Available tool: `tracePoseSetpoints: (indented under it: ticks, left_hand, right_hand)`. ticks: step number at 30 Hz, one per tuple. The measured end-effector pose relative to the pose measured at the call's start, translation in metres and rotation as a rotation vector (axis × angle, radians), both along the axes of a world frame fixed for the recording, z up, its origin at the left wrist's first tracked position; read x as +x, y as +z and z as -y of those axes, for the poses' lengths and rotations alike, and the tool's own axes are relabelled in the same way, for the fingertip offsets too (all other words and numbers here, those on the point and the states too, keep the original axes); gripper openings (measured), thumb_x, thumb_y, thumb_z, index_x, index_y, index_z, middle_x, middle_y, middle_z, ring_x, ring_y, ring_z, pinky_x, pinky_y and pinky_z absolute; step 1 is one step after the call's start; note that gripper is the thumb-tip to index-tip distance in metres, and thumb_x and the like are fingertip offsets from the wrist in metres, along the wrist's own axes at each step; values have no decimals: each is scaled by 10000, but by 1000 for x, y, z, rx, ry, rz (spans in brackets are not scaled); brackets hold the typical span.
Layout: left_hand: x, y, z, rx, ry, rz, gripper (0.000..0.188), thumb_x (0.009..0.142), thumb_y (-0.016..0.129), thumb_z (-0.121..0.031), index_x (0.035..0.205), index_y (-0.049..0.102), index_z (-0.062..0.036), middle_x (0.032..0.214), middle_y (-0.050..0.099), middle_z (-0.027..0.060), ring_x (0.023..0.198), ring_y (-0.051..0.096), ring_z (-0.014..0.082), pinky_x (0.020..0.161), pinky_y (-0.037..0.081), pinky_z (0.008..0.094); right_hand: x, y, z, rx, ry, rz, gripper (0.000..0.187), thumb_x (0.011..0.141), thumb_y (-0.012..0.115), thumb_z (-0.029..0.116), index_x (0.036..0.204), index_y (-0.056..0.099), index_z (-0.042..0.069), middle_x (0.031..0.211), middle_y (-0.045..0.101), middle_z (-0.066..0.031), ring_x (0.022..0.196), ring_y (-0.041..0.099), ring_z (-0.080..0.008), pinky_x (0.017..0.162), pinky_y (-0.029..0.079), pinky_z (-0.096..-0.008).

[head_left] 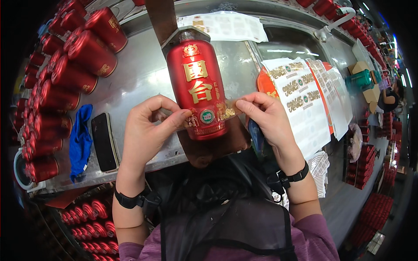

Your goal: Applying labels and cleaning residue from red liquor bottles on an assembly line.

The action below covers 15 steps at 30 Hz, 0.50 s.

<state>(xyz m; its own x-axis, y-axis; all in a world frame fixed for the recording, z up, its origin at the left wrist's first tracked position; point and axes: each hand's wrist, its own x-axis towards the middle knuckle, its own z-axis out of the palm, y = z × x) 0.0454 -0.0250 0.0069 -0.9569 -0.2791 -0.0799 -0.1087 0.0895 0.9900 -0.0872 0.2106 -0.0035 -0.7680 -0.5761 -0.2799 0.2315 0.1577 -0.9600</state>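
A red bottle (198,65) with gold characters lies in front of me, its neck pointing away and resting on an angular metal holder (207,35). Across its lower body stretches a clear sticker strip (208,116) with gold ornament and a round green emblem. My left hand (148,126) pinches the strip's left end between thumb and forefinger. The strip's right end is pinched by my right hand (267,115), just off the bottle's side. A dark blue object (256,135) shows below the right hand; its kind is unclear.
Many red bottles (91,54) are stacked along the left. Near them lie a blue cloth (81,141) and a black phone (104,141) on the metal table (139,56). White sticker sheets (305,113) spread at right. A white pipe (333,27) rises at the far right.
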Motion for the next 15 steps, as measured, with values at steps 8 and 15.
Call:
tracePoseSetpoints:
  ticks: [8, 15]
  left_hand:
    - [7, -22, 4, -65, 214, -64, 533, 895, 736, -134, 1359, 514, 4, 1336, 566, 133, 1232, 535, 178, 1022, 434, 308]
    - [-17, -6, -36, 103, 76, -159, 925, 862, 780, -83, 1555, 183, 51, 1452, 470, 197, 1350, 471, 233, 1118, 390, 387]
  right_hand:
    - [-12, 4, -5, 34, -120, -184, 414, 915, 738, 186, 1265, 634, -9, 1023, 686, -29, 719, 553, -9, 680, 479, -185]
    - [-2, 9, 26, -104, 141, 67, 608, 864, 740, 9, 1422, 499, 9, 1244, 631, -96, 764, 626, -37, 714, 502, -194]
